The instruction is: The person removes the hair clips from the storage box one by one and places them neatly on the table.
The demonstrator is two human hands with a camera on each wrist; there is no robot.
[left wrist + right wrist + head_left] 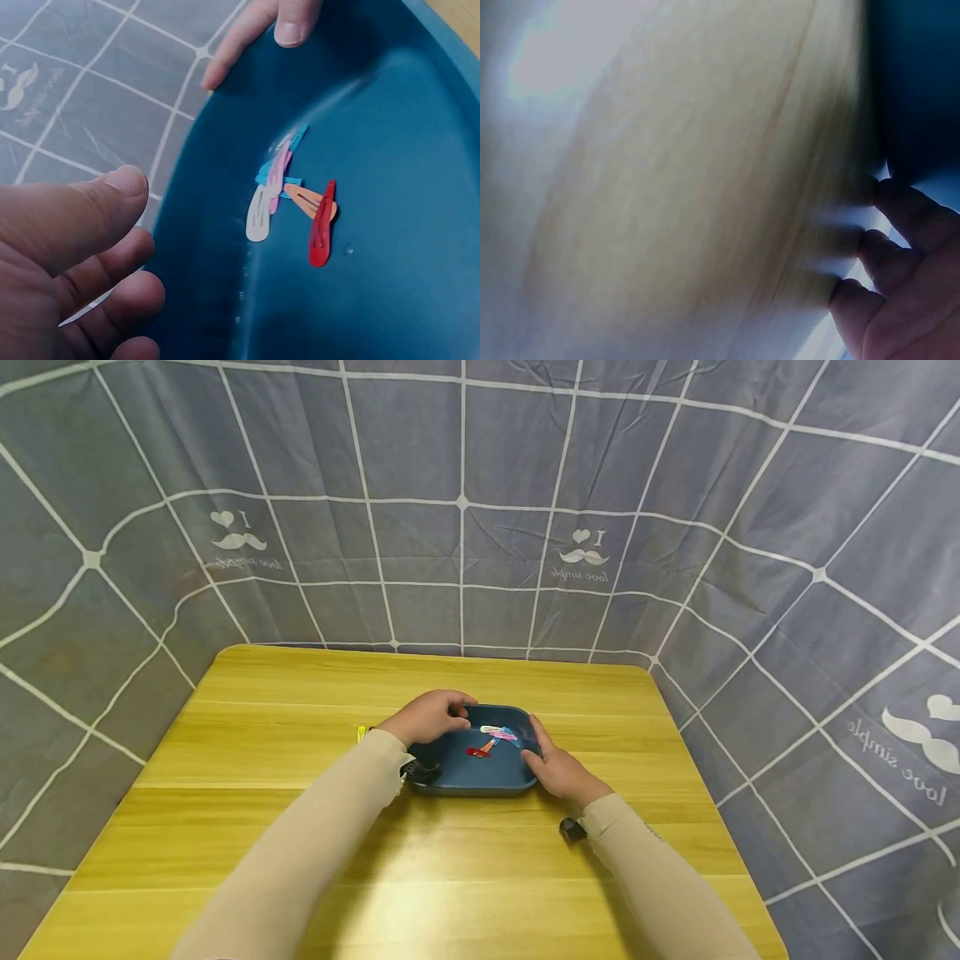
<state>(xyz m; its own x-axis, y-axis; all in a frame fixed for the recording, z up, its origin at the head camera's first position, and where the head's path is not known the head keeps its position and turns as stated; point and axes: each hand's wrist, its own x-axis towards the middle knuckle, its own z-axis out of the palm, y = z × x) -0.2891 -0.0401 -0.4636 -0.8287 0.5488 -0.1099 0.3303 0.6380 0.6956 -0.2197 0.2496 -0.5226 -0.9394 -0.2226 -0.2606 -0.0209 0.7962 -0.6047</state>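
A dark blue plastic tray (480, 783) stands tilted on the table between both hands. Inside it several snap hair clips lie in a loose heap: a red hair clip (322, 232), an orange one (304, 201), a white one (258, 215), plus pink and blue ones overlapping. My right hand (558, 770) grips the tray's right side, thumb over the rim and fingers along the outside. Over the tray's far left part hovers my left hand (431, 717), its fingers loosely bent and thumb apart, with nothing visible between them. The right wrist view catches only some fingers (911, 217) beside the tray.
A small yellow item (362, 732) lies on the wooden table (262, 735) left of the left hand, partly hidden. Grey curtains (420, 543) with white lines surround the table at the back and sides. Each wrist carries a black strap or device (572, 830).
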